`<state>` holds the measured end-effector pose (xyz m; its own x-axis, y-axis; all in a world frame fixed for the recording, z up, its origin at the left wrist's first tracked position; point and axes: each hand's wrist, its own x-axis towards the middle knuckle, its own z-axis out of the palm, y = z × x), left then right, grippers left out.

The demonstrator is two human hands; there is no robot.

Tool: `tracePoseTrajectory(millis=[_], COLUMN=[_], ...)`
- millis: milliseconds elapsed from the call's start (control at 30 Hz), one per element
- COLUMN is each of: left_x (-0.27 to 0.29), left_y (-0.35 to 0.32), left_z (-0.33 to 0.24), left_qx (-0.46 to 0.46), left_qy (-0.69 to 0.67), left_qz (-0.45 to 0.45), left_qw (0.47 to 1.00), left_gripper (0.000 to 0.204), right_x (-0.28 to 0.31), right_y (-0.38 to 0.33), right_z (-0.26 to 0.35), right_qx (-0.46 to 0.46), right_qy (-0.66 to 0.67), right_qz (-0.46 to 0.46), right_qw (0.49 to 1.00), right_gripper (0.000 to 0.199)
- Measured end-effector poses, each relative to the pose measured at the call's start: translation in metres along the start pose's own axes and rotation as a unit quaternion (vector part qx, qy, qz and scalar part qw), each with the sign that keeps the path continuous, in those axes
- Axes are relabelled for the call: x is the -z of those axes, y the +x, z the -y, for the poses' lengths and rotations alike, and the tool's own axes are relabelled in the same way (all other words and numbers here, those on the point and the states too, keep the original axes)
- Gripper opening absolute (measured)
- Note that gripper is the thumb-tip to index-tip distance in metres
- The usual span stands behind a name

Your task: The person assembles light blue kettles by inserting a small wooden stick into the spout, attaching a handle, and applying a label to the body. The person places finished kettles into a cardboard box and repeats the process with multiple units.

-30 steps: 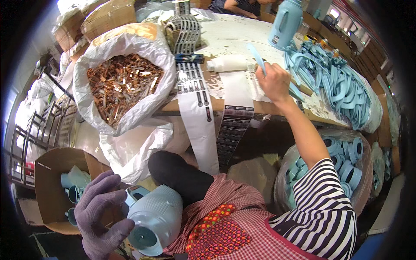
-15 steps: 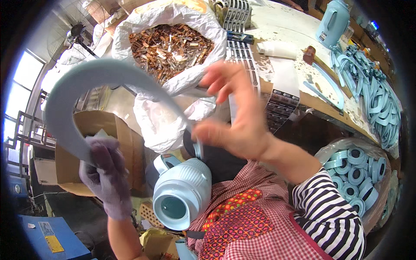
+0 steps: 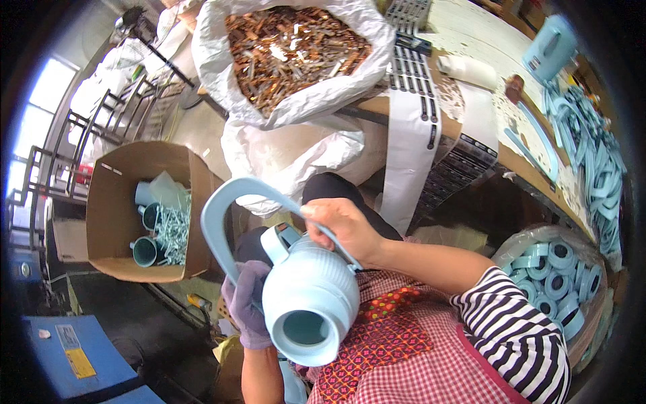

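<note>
A light-blue plastic jug body (image 3: 301, 294) with a ribbed shoulder lies in my lap, its round open mouth toward me. A curved light-blue carrying handle (image 3: 217, 214) arches over it, one end at each side of the body. My left hand (image 3: 249, 304), in a purple glove, closes round the handle's left end against the jug's side. My bare right hand (image 3: 346, 231) has its fingers closed on the handle's other arm, whose tip touches the jug's right side. Whether either end is seated on the jug is hidden or cannot be made out.
At left stands a cardboard box (image 3: 108, 222) with blue cups and thin sticks. A white sack (image 3: 316, 101) of small metal and brown pieces is ahead. The worktable (image 3: 464, 27) bears label strips, a blue jug (image 3: 550, 48) and many handles (image 3: 592, 161). A bag of blue rings (image 3: 558, 262) sits at right.
The handle has come down from the raised left side onto the jug in my lap. My left hand moved right and down with it; my right hand closed on its other arm.
</note>
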<state>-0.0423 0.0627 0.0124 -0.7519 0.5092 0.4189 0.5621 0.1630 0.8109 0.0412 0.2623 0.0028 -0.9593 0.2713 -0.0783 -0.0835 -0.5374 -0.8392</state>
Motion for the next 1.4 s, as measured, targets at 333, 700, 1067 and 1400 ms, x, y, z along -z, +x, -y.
tracePoseTrajectory(millis=[333, 700, 1067, 1400], left_x=[-0.006, -0.008, -0.023, 0.144], left_y=[0.006, 0.004, 0.114, -0.005], left_z=[-0.032, -0.040, -0.030, 0.165], left_qx=[0.388, 0.391, -0.526, 0.265], left_qy=[-0.341, -0.275, -0.008, -0.053], left_qz=[0.062, 0.047, -0.221, -0.124], left_qw=[0.854, 0.877, 0.821, 0.955], left_gripper=[0.021, 0.022, 0.028, 0.029], right_x=[0.028, 0.025, 0.065, 0.216], right_y=[-0.015, -0.028, 0.069, -0.029], right_z=[-0.008, -0.011, -0.012, 0.242], right_qx=[-0.074, -0.014, 0.146, 0.272], right_qy=[0.139, 0.007, -0.026, -0.582], right_qz=[-0.005, -0.050, 0.093, -0.345], right_qw=[0.987, 0.999, 0.985, 0.684], right_gripper=[0.014, 0.027, 0.050, 0.023])
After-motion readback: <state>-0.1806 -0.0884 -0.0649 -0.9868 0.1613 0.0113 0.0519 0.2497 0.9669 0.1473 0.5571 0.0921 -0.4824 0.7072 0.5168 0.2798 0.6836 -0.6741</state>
